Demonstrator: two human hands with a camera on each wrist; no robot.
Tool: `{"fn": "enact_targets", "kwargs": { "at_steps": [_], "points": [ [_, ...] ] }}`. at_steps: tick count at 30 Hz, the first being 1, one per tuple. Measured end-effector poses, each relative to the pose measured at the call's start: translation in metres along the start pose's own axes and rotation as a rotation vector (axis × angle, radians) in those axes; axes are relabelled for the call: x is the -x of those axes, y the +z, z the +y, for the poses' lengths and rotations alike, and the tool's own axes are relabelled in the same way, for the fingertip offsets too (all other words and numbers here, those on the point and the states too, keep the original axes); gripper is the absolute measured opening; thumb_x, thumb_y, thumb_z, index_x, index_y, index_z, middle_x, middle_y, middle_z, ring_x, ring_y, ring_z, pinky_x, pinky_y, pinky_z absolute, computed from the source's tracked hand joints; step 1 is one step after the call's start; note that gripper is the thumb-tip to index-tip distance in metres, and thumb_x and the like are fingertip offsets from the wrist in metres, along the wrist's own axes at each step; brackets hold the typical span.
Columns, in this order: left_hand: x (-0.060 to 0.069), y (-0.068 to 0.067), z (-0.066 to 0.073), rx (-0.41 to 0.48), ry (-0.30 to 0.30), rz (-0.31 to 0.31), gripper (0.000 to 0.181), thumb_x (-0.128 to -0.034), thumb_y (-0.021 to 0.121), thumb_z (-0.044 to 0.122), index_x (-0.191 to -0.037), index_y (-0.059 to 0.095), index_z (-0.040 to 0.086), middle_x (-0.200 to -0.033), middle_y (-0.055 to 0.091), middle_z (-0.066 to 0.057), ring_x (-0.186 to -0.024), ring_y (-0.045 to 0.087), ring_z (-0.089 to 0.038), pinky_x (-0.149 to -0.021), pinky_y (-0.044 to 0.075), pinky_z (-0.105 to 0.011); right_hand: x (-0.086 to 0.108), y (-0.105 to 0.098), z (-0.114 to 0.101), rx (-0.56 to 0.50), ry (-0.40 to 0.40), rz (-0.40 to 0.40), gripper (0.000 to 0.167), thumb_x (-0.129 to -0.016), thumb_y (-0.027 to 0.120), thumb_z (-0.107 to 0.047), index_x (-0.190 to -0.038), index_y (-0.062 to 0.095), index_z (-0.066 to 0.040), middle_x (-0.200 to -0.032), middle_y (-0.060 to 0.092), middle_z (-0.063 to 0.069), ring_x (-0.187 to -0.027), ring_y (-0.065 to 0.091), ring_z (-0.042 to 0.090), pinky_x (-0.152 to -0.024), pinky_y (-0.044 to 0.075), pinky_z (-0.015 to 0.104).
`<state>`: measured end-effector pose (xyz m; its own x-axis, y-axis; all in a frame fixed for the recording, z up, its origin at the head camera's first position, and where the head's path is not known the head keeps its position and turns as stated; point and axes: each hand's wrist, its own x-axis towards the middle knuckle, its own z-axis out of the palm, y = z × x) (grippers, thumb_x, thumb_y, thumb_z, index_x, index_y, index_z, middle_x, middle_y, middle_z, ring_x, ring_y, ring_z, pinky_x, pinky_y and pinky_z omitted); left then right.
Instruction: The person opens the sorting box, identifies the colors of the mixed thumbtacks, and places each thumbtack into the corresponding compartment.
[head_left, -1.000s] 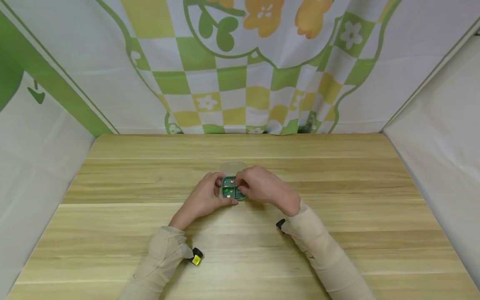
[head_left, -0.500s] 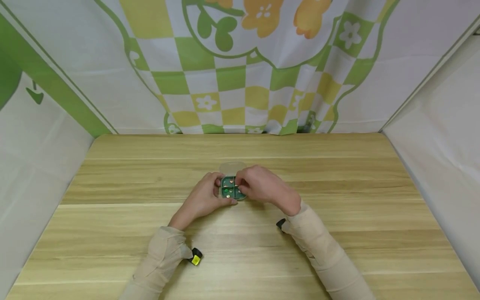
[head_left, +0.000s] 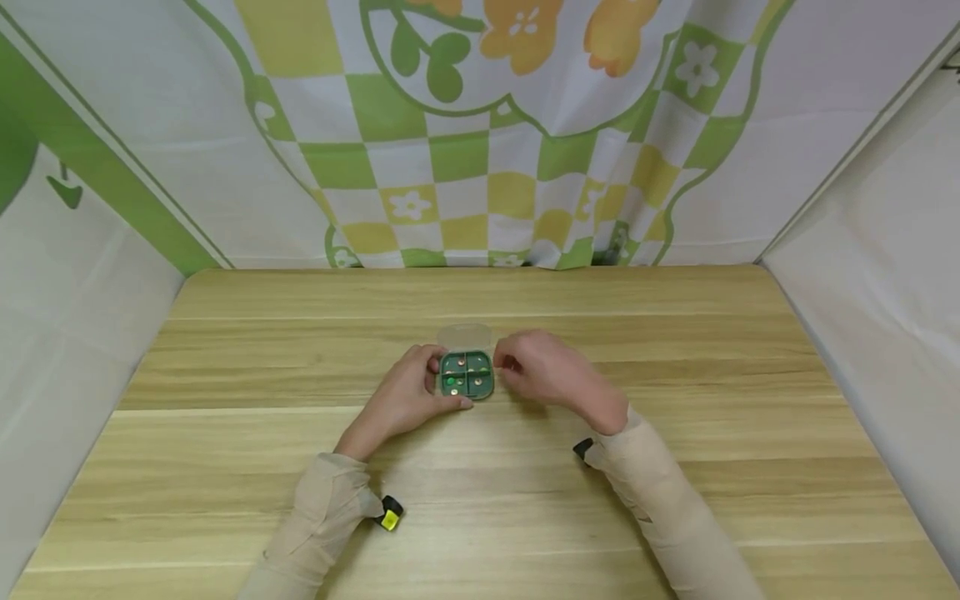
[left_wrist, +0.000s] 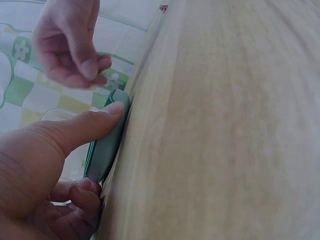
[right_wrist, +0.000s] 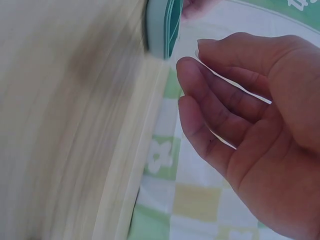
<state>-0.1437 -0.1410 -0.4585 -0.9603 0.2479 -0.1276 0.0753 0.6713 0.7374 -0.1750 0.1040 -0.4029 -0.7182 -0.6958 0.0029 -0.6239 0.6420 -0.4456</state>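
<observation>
A small green pill box (head_left: 480, 393) with divided compartments lies on the table, its clear lid (head_left: 463, 336) folded back behind it. Several tiny copper-coloured and green pieces sit inside, too small to identify. My left hand (head_left: 405, 390) grips the box from the left, thumb (left_wrist: 95, 127) along its near side and fingers at the far side. Just right of the box, apart from it, is my right hand (head_left: 551, 375). Its fingers (right_wrist: 192, 77) are loosely bent, with a gap to the thumb and nothing plainly held between them.
The wooden table (head_left: 480, 517) meets a checked, flowered curtain (head_left: 465, 158) at the back. Wrapped sleeves cover both forearms, with a black and yellow piece (head_left: 390, 512) by the left wrist. A tiny reddish thing (left_wrist: 163, 8) shows at the left wrist view's top.
My right hand has moved right, off the pill box, uncovering its right compartments. The left hand keeps its grip and the box stays in place.
</observation>
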Motion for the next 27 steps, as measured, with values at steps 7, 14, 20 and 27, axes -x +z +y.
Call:
{"fn": "enact_targets", "kwargs": {
  "at_steps": [7,14,20,27],
  "points": [
    [0.0,0.001,0.0,-0.013,-0.008,-0.005,0.082,-0.0775,0.094,0.039,-0.139,0.055,0.001,-0.114,0.059,-0.012,-0.089,0.055,-0.019,-0.076,0.048,-0.029,0.03,-0.01,0.021,-0.026,0.07,0.016,0.009,-0.097,0.066,-0.004,-0.1,0.075,-0.001,-0.092,0.075,0.008,-0.083,0.067,0.015,-0.078,0.058,0.035],
    [0.0,0.001,0.0,-0.018,-0.008,-0.011,0.084,-0.078,0.094,0.04,-0.14,0.054,0.001,-0.114,0.058,-0.012,-0.089,0.055,-0.019,-0.075,0.048,-0.029,0.063,-0.018,0.043,-0.024,0.144,0.062,0.009,-0.096,0.069,-0.004,-0.101,0.076,0.0,-0.091,0.075,0.008,-0.081,0.068,0.016,-0.076,0.058,0.036],
    [0.0,0.0,0.0,-0.023,-0.011,-0.005,0.084,-0.0776,0.094,0.04,-0.14,0.054,0.001,-0.115,0.059,-0.012,-0.09,0.055,-0.02,-0.077,0.048,-0.03,0.082,-0.023,0.054,-0.013,0.18,0.079,0.007,-0.096,0.07,-0.004,-0.1,0.076,-0.002,-0.089,0.075,0.005,-0.081,0.069,0.014,-0.075,0.058,0.037],
    [0.0,0.0,0.001,-0.02,-0.016,-0.011,0.084,-0.0781,0.094,0.04,-0.141,0.054,0.002,-0.115,0.059,-0.011,-0.09,0.055,-0.019,-0.076,0.048,-0.027,0.096,-0.024,0.061,-0.004,0.185,0.062,0.008,-0.094,0.07,-0.003,-0.099,0.076,-0.003,-0.089,0.075,0.005,-0.081,0.067,0.013,-0.075,0.057,0.035]
  ]
}}
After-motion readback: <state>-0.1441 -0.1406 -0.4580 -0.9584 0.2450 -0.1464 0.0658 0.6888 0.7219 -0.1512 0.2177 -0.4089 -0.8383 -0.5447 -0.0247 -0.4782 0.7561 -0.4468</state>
